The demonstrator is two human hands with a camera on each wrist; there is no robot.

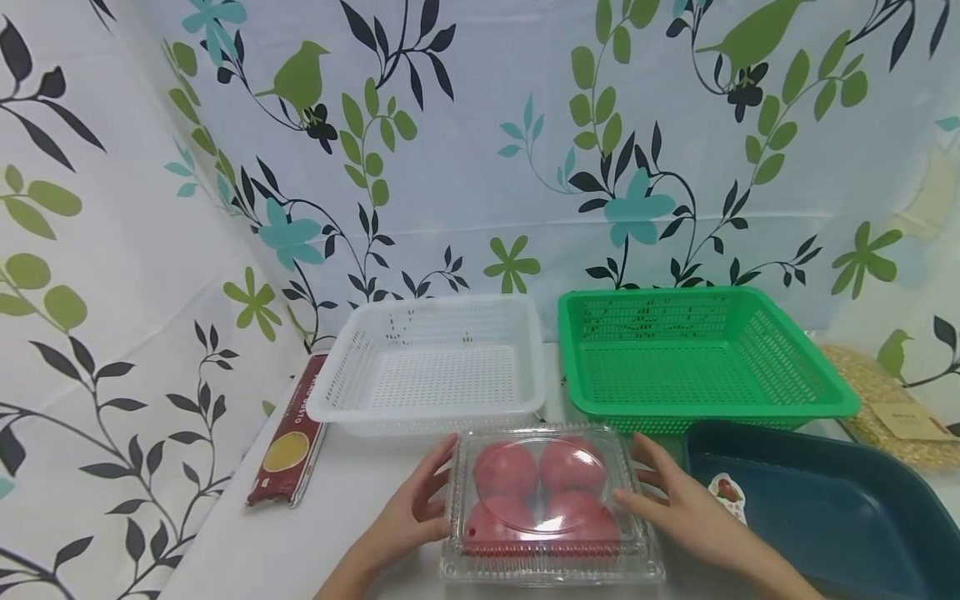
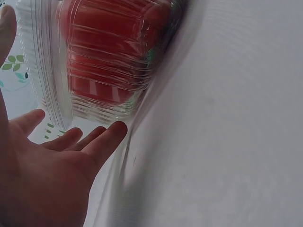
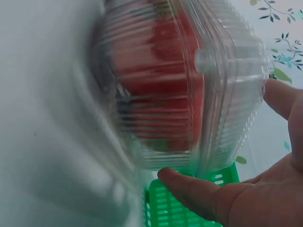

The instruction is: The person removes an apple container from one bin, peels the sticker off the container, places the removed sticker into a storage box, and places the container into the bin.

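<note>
Box, clear plastic, lid on, four red fruit visible inside; it sits low and central over the white table, in front of the white basket and green basket, left of the blue tray. Whether the base bears fully on the table cannot be told. Step in hand, by judgement: handling the closed box two-handed, either bringing the hands to its sides or letting go of them; one moment does not settle which. If it is to be shifted, the next move calls for even inward pressure from both sides, with support low on the base so that the thin walls do not buckle and the fruit do not roll. Pose: left hand at the left side, palm facing in, fingers spread and fairly straight, thumb apart from them; a fingertip lies at the base's lower edge, contact uncertain. Right hand mirrors it at the right side, thumb at the lid's edge, a finger reaching to the base corner. Grip: digits apart on both hands, box between them, neither hand clamped round it.
</note>
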